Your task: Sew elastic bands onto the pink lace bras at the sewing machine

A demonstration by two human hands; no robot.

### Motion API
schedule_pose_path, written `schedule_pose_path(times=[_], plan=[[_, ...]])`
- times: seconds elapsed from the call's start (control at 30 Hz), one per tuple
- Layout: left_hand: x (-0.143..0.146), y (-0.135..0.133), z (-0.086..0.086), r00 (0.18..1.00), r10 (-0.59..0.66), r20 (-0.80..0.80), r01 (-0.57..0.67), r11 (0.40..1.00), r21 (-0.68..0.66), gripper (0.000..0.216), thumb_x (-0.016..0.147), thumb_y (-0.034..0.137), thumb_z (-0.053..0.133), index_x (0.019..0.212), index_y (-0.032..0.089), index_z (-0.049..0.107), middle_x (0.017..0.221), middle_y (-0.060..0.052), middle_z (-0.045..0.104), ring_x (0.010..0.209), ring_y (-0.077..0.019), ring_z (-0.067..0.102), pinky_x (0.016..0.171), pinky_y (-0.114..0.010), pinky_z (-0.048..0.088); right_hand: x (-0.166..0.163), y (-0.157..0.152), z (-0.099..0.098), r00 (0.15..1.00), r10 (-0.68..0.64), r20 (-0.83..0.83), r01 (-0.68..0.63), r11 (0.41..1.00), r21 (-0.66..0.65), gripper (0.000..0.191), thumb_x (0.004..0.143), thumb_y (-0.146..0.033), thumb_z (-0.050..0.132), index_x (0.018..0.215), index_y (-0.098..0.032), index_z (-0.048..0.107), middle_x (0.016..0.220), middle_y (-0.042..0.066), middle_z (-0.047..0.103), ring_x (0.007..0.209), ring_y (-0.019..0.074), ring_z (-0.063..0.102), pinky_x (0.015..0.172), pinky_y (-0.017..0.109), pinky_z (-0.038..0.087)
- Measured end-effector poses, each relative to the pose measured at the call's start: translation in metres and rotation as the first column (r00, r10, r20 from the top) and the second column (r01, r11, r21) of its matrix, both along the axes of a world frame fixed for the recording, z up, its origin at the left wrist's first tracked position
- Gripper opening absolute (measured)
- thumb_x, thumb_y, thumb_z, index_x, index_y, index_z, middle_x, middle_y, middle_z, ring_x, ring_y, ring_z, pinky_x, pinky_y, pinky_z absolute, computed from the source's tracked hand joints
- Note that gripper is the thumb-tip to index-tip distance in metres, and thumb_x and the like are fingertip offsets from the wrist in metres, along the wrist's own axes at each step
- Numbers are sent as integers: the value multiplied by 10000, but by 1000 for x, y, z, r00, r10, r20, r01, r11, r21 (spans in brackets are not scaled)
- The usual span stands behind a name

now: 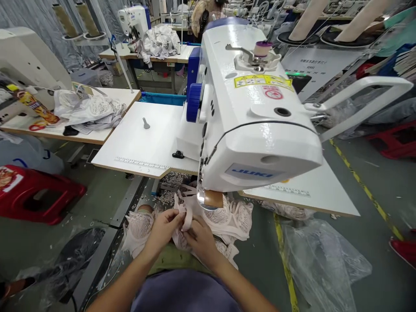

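Observation:
My left hand (165,226) pinches the edge of a pale pink bra (184,216), thumb against forefinger. Across from it, my right hand (202,239) has its fingers closed on the same bra, near a looped strip of its band. Both hands are low in front of my lap, just below the head of a white sewing machine (260,143). More pale pink lace bras (235,216) lie bunched behind and to the right of my right hand. Another lace cup (139,227) rests to the left of my left hand. My fingertips partly hide the held piece.
A white machine table (146,143) with a printed ruler spreads left of the machine, a small metal piece (146,123) on it. White garments (94,108) and a bottle (37,106) sit on the neighbouring table. A red stool (42,195) stands at left; a clear plastic bag (325,260) lies on the floor at right.

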State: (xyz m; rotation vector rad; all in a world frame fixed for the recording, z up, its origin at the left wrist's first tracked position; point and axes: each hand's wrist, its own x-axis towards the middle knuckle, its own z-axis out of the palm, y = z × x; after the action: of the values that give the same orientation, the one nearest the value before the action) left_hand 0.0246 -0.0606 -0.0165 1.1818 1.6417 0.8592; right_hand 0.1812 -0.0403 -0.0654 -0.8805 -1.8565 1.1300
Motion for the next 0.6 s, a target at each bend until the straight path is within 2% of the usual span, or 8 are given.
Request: schedule_pose_path(times=[0.07, 0.13, 0.27, 0.37, 0.47, 0.53, 0.6], plan=[[4, -1, 3, 999, 34, -1, -34, 999, 22, 345, 932, 450, 477, 882, 176, 681, 802, -31, 670, 758, -185, 602, 671, -258, 456, 9, 2, 2, 999, 2, 39, -4, 998, 60, 89, 900, -275, 596, 898, -225, 670, 894, 54, 650, 779, 185, 627, 663, 293, 512], [6, -4, 9, 1000, 28, 2, -28, 999, 34, 339, 936, 455, 486, 930, 182, 686, 828, -34, 671, 770, -183, 599, 681, -255, 449, 17, 7, 8, 996, -62, 60, 56, 994, 89, 127, 916, -304, 598, 979, -223, 674, 805, 32, 639, 677, 161, 607, 602, 272, 493], [6, -7, 24, 997, -56, 50, 54, 998, 26, 347, 951, 469, 469, 975, 190, 675, 808, -26, 651, 731, -169, 570, 646, -241, 433, 22, 21, 23, 984, -75, 161, 49, 986, 157, 316, 948, -299, 566, 1245, -220, 636, 925, 66, 686, 684, 161, 631, 644, 291, 523], [9, -6, 30, 997, -64, 47, 64, 998, 0, 349, 955, 466, 447, 933, 187, 656, 795, -23, 630, 736, -172, 558, 650, -243, 429, 18, 26, 27, 988, -94, 126, 72, 982, 173, 251, 942, -279, 579, 1158, -218, 692, 954, 75, 707, 755, 177, 666, 683, 298, 543], [17, -2, 30, 997, -70, -21, 71, 997, 21, 355, 959, 451, 417, 814, 190, 610, 729, -8, 586, 698, -168, 538, 630, -243, 409, 16, 21, 22, 988, -149, 47, 136, 968, 210, 183, 940, -250, 581, 1056, -245, 723, 919, 62, 726, 812, 189, 683, 715, 315, 550], [23, 1, 27, 995, -68, -73, 71, 996, 50, 359, 961, 452, 406, 782, 195, 582, 700, 1, 565, 662, -160, 519, 601, -239, 394, 17, 16, 17, 984, -165, 72, 139, 950, 280, 205, 953, -237, 549, 1041, -275, 729, 903, 57, 740, 822, 199, 687, 723, 336, 547], [28, 4, 23, 991, -65, -120, 74, 995, 70, 365, 951, 479, 427, 768, 199, 574, 675, 9, 554, 626, -154, 502, 564, -235, 375, 22, 15, 14, 980, -139, 146, 79, 931, 355, 234, 961, -237, 519, 1029, -293, 735, 912, 52, 752, 832, 203, 692, 736, 344, 543]])
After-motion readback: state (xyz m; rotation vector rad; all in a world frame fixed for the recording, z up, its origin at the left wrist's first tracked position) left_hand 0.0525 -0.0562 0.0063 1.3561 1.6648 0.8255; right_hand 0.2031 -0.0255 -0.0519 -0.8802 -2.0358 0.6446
